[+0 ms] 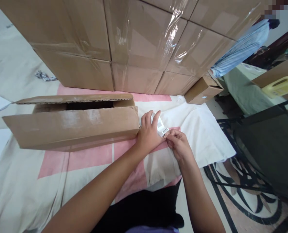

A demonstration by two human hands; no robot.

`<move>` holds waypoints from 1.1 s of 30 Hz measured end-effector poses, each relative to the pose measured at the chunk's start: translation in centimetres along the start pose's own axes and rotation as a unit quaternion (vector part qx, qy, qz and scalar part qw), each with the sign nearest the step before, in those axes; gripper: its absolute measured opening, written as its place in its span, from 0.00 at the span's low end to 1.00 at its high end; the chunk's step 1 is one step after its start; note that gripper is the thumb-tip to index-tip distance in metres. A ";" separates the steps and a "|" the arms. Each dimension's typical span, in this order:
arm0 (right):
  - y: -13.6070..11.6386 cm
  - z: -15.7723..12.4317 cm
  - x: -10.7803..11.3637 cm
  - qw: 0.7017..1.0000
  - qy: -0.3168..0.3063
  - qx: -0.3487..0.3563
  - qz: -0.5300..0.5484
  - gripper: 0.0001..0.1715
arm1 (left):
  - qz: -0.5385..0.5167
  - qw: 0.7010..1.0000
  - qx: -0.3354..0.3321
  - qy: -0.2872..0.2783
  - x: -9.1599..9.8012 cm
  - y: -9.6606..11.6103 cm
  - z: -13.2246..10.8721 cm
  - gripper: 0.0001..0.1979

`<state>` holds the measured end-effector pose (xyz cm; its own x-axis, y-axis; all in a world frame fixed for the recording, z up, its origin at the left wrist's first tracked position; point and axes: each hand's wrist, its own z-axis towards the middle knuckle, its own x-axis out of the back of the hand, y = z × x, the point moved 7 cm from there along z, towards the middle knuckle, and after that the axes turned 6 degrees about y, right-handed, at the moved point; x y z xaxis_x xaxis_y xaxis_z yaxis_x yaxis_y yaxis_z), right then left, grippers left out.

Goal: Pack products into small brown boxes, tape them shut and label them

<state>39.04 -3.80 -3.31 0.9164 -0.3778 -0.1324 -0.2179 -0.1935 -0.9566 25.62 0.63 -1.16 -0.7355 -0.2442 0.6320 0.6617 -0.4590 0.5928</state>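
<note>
My left hand (149, 131) curls around a small white object (160, 125) near the right end of an open cardboard box (102, 124). At its near end the white object has a small dark-framed rectangle; its exact kind I cannot make out. Thumb and fingertips of my right hand (177, 142) are pinched together at that end, touching it. Part of the object is hidden behind the fingers of my left hand. The box lies just left of my hands, its long flaps standing apart over a dark inside.
Behind stands a tall stack of taped cartons (136, 42), with a small carton (203, 90) to its right. A pink and white cloth (90, 158) covers the surface. At right are a dark chair (262, 145), a yellow jug (282, 86) and a person in a light-blue garment (243, 45).
</note>
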 end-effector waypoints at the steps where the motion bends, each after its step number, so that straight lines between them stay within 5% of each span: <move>1: 0.0 0.0 0.0 1.000 -0.006 -0.003 0.004 0.27 | 0.003 1.000 0.001 -0.002 0.0 0.0 0.0 0.45; 9: 0.2 0.2 0.1 0.999 -0.033 0.003 -0.007 0.28 | 0.019 1.000 -0.010 -0.003 0.0 0.1 0.0 0.46; 19: -0.2 -1.2 0.9 0.993 0.001 0.118 0.027 0.23 | 0.003 1.000 -0.005 -0.008 -0.1 -0.1 0.0 0.46; 33: -1.6 -1.8 0.8 0.963 -0.017 0.260 -0.065 0.05 | -0.185 0.980 -0.072 0.022 2.3 0.8 0.2 0.25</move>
<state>39.49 -5.41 -1.38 0.9370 -0.3493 -0.0020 0.0893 0.2450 -0.9654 24.47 -0.09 0.87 -0.9287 -0.0748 0.3633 0.3247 -0.6376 0.6986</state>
